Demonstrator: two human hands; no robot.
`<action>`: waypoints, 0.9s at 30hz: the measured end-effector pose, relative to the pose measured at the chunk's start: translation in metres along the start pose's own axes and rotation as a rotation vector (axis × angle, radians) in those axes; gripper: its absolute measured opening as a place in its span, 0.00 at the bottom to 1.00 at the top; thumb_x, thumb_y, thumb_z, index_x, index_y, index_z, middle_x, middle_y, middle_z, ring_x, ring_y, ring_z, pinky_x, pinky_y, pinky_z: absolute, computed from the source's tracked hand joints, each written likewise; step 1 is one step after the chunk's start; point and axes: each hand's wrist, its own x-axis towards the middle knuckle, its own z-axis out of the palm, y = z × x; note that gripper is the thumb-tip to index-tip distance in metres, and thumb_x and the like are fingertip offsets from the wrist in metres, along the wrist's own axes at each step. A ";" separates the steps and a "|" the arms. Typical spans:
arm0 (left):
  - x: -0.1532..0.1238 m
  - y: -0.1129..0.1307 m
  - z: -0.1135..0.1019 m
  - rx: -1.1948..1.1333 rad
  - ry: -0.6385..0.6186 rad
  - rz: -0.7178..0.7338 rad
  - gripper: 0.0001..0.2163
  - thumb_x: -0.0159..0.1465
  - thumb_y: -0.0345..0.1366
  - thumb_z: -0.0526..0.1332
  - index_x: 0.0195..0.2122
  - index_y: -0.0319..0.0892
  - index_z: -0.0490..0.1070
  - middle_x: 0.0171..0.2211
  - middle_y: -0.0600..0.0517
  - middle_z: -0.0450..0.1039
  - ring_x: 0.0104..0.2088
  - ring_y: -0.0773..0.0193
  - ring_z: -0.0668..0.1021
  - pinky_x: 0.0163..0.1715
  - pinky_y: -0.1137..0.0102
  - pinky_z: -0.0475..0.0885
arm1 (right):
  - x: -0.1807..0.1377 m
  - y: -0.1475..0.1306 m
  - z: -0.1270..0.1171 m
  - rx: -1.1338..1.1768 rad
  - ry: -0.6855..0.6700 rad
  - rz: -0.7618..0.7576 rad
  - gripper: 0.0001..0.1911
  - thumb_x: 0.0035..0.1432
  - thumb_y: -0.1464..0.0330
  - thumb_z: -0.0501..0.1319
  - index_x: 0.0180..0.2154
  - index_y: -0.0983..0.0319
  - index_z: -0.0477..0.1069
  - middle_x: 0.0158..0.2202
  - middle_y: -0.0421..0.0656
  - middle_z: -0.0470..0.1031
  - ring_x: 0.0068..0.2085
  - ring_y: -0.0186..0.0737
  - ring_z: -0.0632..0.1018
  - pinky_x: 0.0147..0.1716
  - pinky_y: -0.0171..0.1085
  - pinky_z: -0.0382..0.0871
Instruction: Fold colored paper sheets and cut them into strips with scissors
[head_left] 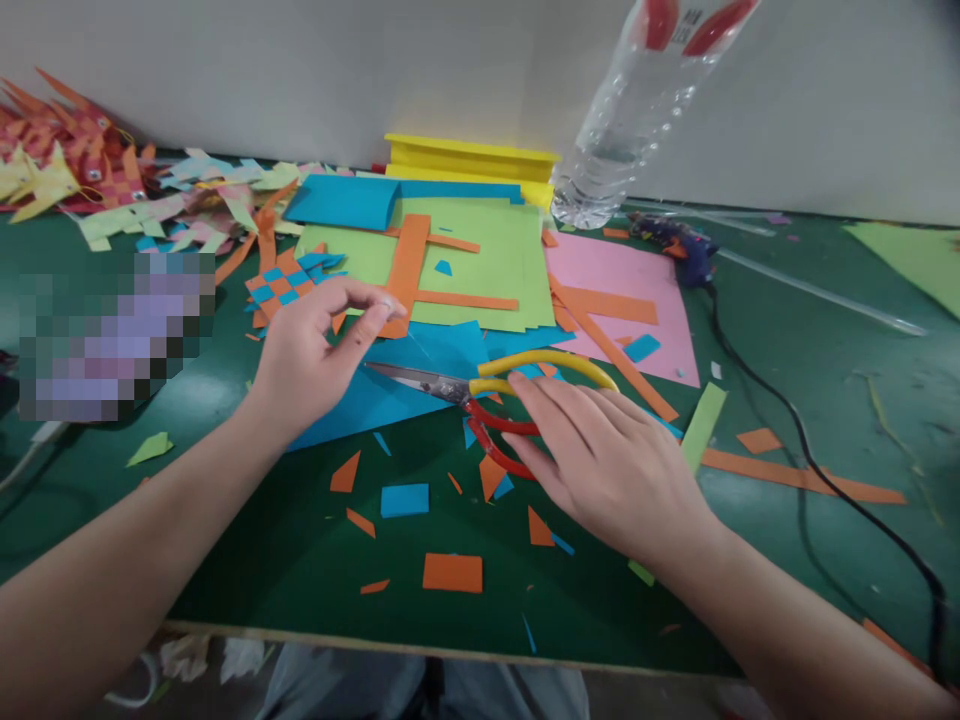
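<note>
My left hand [319, 345] is pinched, thumb against forefinger, above the blue paper [442, 350]. A faint thin strand seems to trail from its fingertips; what the pinch holds is too small to make out. My right hand [607, 450] grips the handles of a pair of scissors [442, 385], one handle yellow and one red. The scissor blades point left, below my left fingertips, and look closed. Beyond my left hand lies a woven orange and blue paper piece [281, 290]. A wide orange strip [411, 265] rests on green sheets [487, 260].
A water bottle [630, 120] stands at the back. Right of it lies a glue gun [686, 250], its black cord [780, 390] running forward. Pink paper [622, 260], glue sticks [825, 290] and paper scraps [454, 573] are spread about. Woven paper fish [90, 150] sit back left.
</note>
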 end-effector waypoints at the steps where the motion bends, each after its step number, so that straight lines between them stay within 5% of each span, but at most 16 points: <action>1: 0.000 0.000 0.000 -0.078 0.027 -0.045 0.05 0.69 0.33 0.58 0.37 0.42 0.73 0.36 0.51 0.80 0.36 0.65 0.80 0.40 0.69 0.74 | 0.000 0.000 0.000 0.001 0.003 0.001 0.19 0.62 0.69 0.62 0.50 0.77 0.72 0.43 0.56 0.81 0.39 0.49 0.82 0.34 0.44 0.77; 8: 0.002 -0.010 0.003 -0.480 0.192 -0.085 0.04 0.66 0.34 0.63 0.34 0.41 0.73 0.23 0.57 0.71 0.26 0.69 0.76 0.34 0.70 0.75 | -0.002 0.006 0.004 0.049 -0.021 0.062 0.20 0.62 0.69 0.62 0.51 0.78 0.71 0.45 0.57 0.80 0.42 0.51 0.81 0.37 0.45 0.78; 14: 0.004 -0.004 0.005 -0.633 0.239 -0.082 0.07 0.63 0.40 0.67 0.35 0.45 0.73 0.35 0.54 0.76 0.38 0.63 0.80 0.46 0.60 0.76 | -0.005 0.012 0.009 0.081 -0.043 0.165 0.20 0.62 0.69 0.61 0.52 0.75 0.70 0.46 0.57 0.79 0.44 0.51 0.81 0.41 0.46 0.78; 17: 0.005 0.003 0.002 -0.722 0.199 -0.141 0.06 0.62 0.39 0.68 0.34 0.46 0.72 0.29 0.57 0.74 0.32 0.65 0.78 0.44 0.60 0.77 | -0.006 0.016 0.011 0.097 -0.034 0.202 0.20 0.62 0.69 0.60 0.53 0.74 0.69 0.46 0.58 0.79 0.46 0.53 0.81 0.42 0.47 0.78; 23: 0.011 -0.008 -0.007 -0.644 0.279 -0.266 0.09 0.63 0.41 0.66 0.29 0.46 0.68 0.22 0.58 0.60 0.22 0.70 0.68 0.29 0.66 0.73 | -0.009 0.022 0.015 0.157 -0.032 0.321 0.20 0.62 0.66 0.60 0.54 0.67 0.68 0.49 0.55 0.78 0.49 0.53 0.79 0.43 0.49 0.77; 27: 0.015 -0.028 -0.014 -0.560 0.377 -0.314 0.09 0.64 0.37 0.65 0.27 0.45 0.69 0.21 0.58 0.63 0.22 0.71 0.69 0.26 0.69 0.70 | -0.009 0.029 0.018 0.212 -0.062 0.501 0.21 0.61 0.63 0.61 0.54 0.65 0.70 0.50 0.54 0.78 0.51 0.55 0.79 0.45 0.50 0.76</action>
